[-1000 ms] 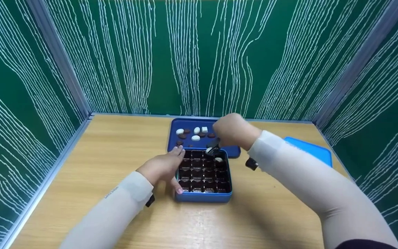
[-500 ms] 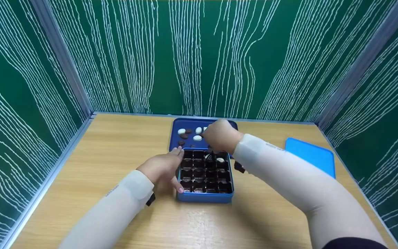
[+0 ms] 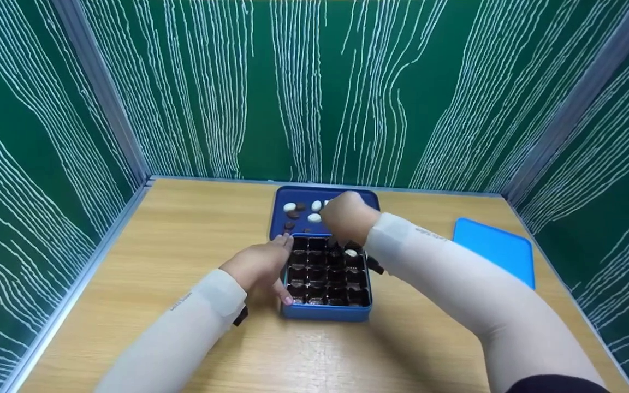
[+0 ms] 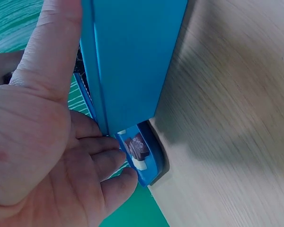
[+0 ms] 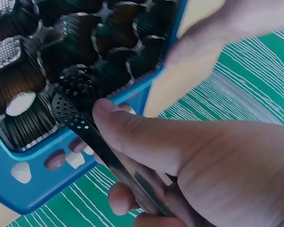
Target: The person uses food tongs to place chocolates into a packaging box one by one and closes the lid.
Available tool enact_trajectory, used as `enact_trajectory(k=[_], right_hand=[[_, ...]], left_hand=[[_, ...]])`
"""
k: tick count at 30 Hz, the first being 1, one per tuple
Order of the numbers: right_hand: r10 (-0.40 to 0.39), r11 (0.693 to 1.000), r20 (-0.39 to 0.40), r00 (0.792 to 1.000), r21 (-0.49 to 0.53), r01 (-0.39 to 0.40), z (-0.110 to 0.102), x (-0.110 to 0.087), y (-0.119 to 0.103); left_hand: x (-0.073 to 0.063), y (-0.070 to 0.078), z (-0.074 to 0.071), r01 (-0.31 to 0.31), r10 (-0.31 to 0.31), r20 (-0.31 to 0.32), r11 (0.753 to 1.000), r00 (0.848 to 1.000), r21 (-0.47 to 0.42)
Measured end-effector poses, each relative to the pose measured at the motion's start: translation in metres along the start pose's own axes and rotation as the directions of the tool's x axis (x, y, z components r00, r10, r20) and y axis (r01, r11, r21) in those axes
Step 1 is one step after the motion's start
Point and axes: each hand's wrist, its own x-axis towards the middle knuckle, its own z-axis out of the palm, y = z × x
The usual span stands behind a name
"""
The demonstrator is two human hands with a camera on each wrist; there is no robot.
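My right hand [image 3: 347,214] grips a pair of dark metal tongs [image 5: 111,153] with perforated tips. The tips reach down into a compartment of the blue box [image 3: 325,313], over its dark divided insert [image 3: 317,273]. Whether a piece sits between the tips is hidden. A white chocolate [image 5: 20,103] lies in the neighbouring compartment at the far right. My left hand [image 3: 260,263] rests along the box's left side, its thumb by the near corner and its fingers extended toward the far corner. In the left wrist view those fingers touch the blue wall.
Behind the box lies a dark blue tray [image 3: 278,218] with several white chocolates [image 3: 314,217] and brown chocolates [image 3: 293,215]. A bright blue lid [image 3: 494,248] lies to the right on the wooden table [image 3: 205,218]. Green panels [image 3: 271,109] enclose the back and sides.
My right hand has moved left and lowered the tongs from above the box's far edge into a compartment. A white-marked piece seen in the tips is now hidden. The left hand stays put.
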Motion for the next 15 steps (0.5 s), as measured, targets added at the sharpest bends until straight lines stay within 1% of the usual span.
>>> enact_trajectory(k=[3, 4, 7, 10, 15], right_hand=[[0.023, 0.991, -0.038, 0.999, 0.136, -0.018, -0.003, -0.013, 0.017], [0.036, 0.982, -0.053, 0.998, 0.189, -0.025, -0.003, -0.017, 0.024], [0.079, 0.951, -0.053, 0.995, 0.303, -0.059, 0.0, -0.025, 0.046], [0.138, 0.928, -0.045, 0.989, 0.355, -0.113, 0.008, -0.023, 0.066], [0.226, 0.897, -0.034, 0.974, 0.397, -0.194, 0.037, -0.01, 0.088]], left_hand=[[0.0, -0.001, 0.001, 0.006, -0.006, 0.001, 1.0, 1.0, -0.029], [0.001, -0.001, 0.001, 0.006, -0.006, 0.0, 1.0, 1.0, -0.029], [0.002, -0.002, 0.001, 0.0, 0.0, 0.004, 1.0, 1.0, -0.002], [0.003, -0.002, 0.0, -0.006, 0.005, 0.013, 0.999, 1.0, 0.051], [0.006, 0.001, -0.001, -0.003, 0.0, 0.031, 0.997, 1.0, 0.081]])
